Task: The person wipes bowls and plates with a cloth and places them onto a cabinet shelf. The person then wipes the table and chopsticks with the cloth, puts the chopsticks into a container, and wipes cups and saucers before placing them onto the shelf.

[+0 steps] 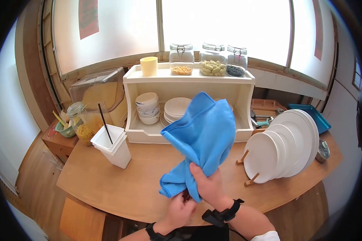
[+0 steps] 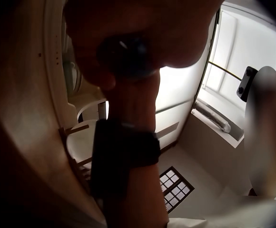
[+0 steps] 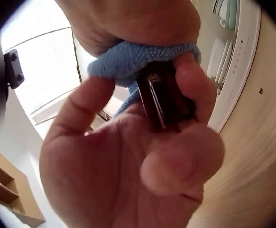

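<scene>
A blue cloth [image 1: 207, 134] is bunched over the table in the head view, its loose folds standing up. My right hand [image 1: 208, 186] grips it near its lower end, thumb on top. Just below, my left hand [image 1: 179, 213] holds a dark brown handle [image 1: 186, 195] that comes out of the cloth. In the right wrist view the handle [image 3: 164, 99] has a shiny metal strip and lies between the left hand's fingers and palm [image 3: 114, 156]. The rest of the handled thing is hidden in the cloth. The left wrist view is too dark for detail.
White plates [image 1: 263, 154] stand in a wooden rack at the right. Nested white containers [image 1: 118, 154] with a black stick stand at the left. Behind, a cream shelf [image 1: 189, 138] holds bowls [image 1: 148, 108] and stacked plates [image 1: 177, 107], with glass jars [image 1: 213, 60] and a yellow cup [image 1: 149, 66] on top.
</scene>
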The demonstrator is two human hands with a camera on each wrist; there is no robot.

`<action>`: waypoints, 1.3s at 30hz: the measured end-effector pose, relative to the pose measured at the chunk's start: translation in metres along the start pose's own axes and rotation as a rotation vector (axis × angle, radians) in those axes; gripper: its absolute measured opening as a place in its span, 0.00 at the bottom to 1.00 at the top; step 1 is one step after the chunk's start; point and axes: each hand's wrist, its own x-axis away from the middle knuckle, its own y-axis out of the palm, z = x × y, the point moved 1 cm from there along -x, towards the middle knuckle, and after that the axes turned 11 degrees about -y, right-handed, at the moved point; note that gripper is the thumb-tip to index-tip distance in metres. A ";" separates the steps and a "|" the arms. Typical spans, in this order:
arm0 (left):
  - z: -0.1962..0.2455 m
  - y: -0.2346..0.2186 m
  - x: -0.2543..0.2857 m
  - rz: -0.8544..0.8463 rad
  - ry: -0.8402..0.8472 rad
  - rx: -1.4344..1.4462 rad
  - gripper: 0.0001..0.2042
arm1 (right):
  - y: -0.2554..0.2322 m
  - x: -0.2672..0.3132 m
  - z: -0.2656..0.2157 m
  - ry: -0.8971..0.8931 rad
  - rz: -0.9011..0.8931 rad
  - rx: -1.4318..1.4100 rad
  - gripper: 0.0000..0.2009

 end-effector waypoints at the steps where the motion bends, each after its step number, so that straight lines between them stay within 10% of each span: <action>1: 0.000 -0.001 0.000 -0.035 0.005 -0.119 0.14 | 0.000 0.004 0.002 -0.014 0.007 -0.005 0.13; 6: 0.007 -0.012 -0.002 -0.226 -0.057 0.047 0.14 | -0.006 0.002 0.003 0.060 -0.049 -0.073 0.14; 12: 0.022 -0.022 0.038 -0.542 -0.686 0.193 0.12 | -0.030 -0.052 -0.044 0.239 0.095 -0.515 0.19; 19: 0.023 -0.024 0.048 -0.453 -0.614 0.351 0.13 | 0.007 0.014 -0.006 0.193 -0.116 -0.340 0.25; 28: -0.007 -0.052 0.072 -0.540 -0.730 0.513 0.13 | -0.080 -0.084 -0.028 0.086 0.202 -0.413 0.29; 33: 0.029 -0.020 0.052 -0.407 -0.652 0.394 0.11 | -0.042 0.064 0.015 0.512 -0.462 -0.335 0.28; 39: 0.026 0.001 0.058 -0.701 -0.776 0.386 0.11 | -0.042 -0.013 -0.036 0.197 0.018 -0.227 0.18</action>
